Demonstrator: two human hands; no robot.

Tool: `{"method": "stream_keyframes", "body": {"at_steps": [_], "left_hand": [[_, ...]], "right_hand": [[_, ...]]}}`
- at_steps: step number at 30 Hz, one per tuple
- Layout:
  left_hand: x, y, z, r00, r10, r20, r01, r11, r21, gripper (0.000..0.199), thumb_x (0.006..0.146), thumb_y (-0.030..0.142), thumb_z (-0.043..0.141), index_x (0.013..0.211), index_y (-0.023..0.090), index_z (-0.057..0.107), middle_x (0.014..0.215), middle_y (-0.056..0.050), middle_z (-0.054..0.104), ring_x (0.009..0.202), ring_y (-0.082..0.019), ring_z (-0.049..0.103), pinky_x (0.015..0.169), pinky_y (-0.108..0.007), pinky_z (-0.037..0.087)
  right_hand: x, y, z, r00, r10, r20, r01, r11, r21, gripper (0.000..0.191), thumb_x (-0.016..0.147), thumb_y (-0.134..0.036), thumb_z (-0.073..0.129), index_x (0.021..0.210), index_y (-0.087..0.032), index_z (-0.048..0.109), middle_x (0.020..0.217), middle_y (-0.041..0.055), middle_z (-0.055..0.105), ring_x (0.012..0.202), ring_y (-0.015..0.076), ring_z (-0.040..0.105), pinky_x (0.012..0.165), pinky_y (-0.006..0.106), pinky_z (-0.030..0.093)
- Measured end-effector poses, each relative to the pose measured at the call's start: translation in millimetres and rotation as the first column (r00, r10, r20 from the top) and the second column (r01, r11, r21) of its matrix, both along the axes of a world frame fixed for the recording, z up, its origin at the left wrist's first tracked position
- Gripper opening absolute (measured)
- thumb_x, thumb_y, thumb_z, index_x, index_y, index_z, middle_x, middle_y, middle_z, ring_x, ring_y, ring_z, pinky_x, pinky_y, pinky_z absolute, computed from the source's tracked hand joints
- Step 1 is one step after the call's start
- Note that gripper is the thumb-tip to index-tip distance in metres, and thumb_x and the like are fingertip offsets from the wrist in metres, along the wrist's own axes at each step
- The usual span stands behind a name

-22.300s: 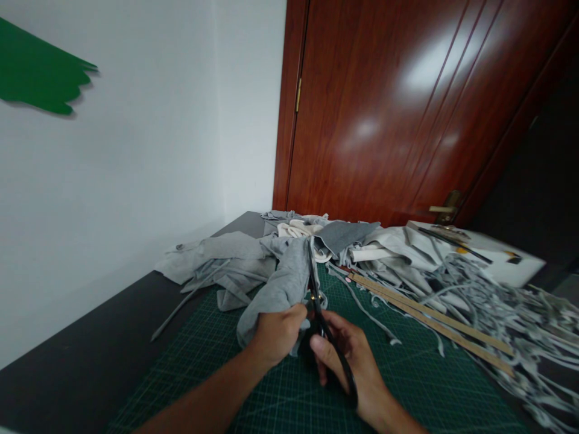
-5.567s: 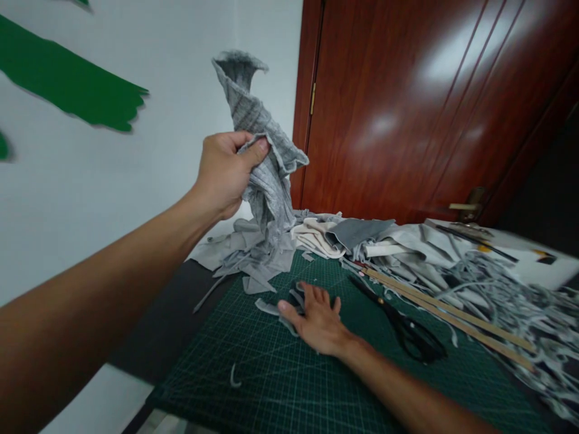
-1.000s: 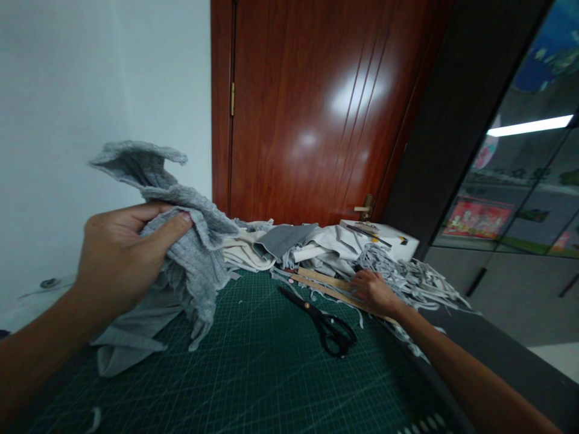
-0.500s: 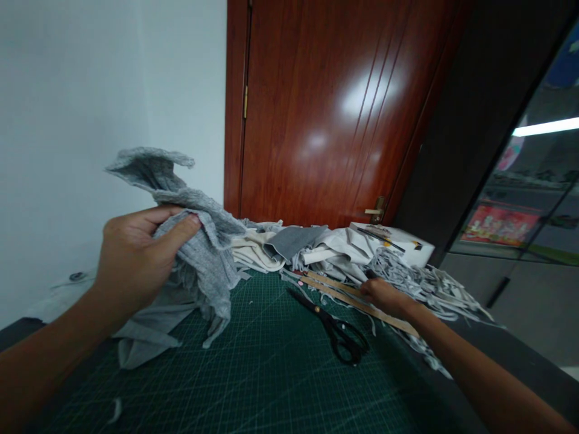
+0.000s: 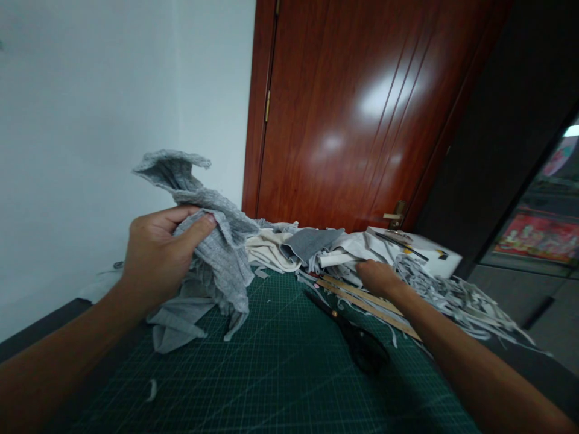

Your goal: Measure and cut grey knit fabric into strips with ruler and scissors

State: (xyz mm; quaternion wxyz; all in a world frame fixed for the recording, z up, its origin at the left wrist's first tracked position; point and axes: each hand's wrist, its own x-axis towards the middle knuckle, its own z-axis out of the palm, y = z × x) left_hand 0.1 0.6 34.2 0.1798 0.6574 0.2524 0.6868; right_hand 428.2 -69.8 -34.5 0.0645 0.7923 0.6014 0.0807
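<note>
My left hand (image 5: 165,256) is closed on a crumpled piece of grey ribbed knit fabric (image 5: 221,241), pinched between thumb and fingers above the mat's left side. The fabric's upper end folds over and its lower end hangs down. My right hand (image 5: 377,278) reaches to the far side, at the edge of the fabric pile (image 5: 312,244). Its fingers are curled and partly hidden, and whatever they hold does not show. Near its wrist lie wooden strips like rulers (image 5: 357,295). Black-handled scissors (image 5: 350,331) rest on the green cutting mat (image 5: 271,361).
A white box (image 5: 429,253) with a dark thin tool on top stands at the back right. Tangled grey fabric strips (image 5: 461,304) spread along the right. Grey cloth (image 5: 178,319) lies under my left hand. A wooden door (image 5: 335,120) rises behind the pile.
My view has turned slightly left, so the scene sits further right. My right hand has moved forward and left, from above the wooden strips to the fabric pile. My left hand keeps its grip.
</note>
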Motion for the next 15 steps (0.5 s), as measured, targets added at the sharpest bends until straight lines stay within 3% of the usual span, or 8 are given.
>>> {"method": "stream_keyframes", "body": {"at_steps": [3,7,11,15], "left_hand": [[-1.4,-1.8,-0.3,1.0,0.016,-0.003,-0.016,1.0,0.003,0.009,0.078,0.034,0.079,0.082,0.027,0.084,0.072,0.002,0.078,0.061,-0.017,0.066,0.056,-0.029,0.049],[-3.0,-6.9,-1.3,0.999,0.04,-0.008,-0.041,0.998,-0.049,0.013,0.08,0.035,0.075,0.08,0.025,0.083,0.07,0.002,0.076,0.06,-0.016,0.065,0.055,-0.028,0.048],[-6.1,-9.3,-3.8,0.999,0.02,0.027,-0.018,0.997,-0.069,0.012,0.081,0.034,0.076,0.083,0.024,0.082,0.073,0.002,0.077,0.061,-0.016,0.066,0.058,-0.028,0.051],[-8.8,-6.2,-8.6,0.996,-0.02,0.088,0.028,0.995,-0.091,0.01,0.081,0.03,0.076,0.082,0.022,0.082,0.07,0.002,0.075,0.059,-0.014,0.064,0.056,-0.027,0.05]], "right_hand": [[-22.6,17.6,-4.5,0.989,0.14,-0.047,-0.14,0.99,0.007,0.032,0.103,-0.032,0.068,0.132,-0.019,0.065,0.134,0.0107,0.066,0.11,0.0273,0.07,0.092,0.048,0.061],[-53.2,39.9,-24.6,0.944,0.302,-0.131,-0.308,0.951,-0.032,0.032,0.103,-0.032,0.068,0.132,-0.019,0.065,0.133,0.0106,0.067,0.11,0.0274,0.07,0.091,0.048,0.061],[-65.3,54.1,-38.9,0.929,0.335,-0.157,-0.346,0.937,-0.051,0.031,0.103,-0.032,0.068,0.132,-0.02,0.065,0.134,0.0105,0.066,0.11,0.0273,0.07,0.092,0.047,0.061],[-63.9,60.9,-39.4,0.926,0.33,-0.184,-0.345,0.937,-0.056,0.032,0.103,-0.032,0.068,0.132,-0.02,0.065,0.134,0.0105,0.067,0.11,0.0274,0.07,0.092,0.047,0.061]]}}
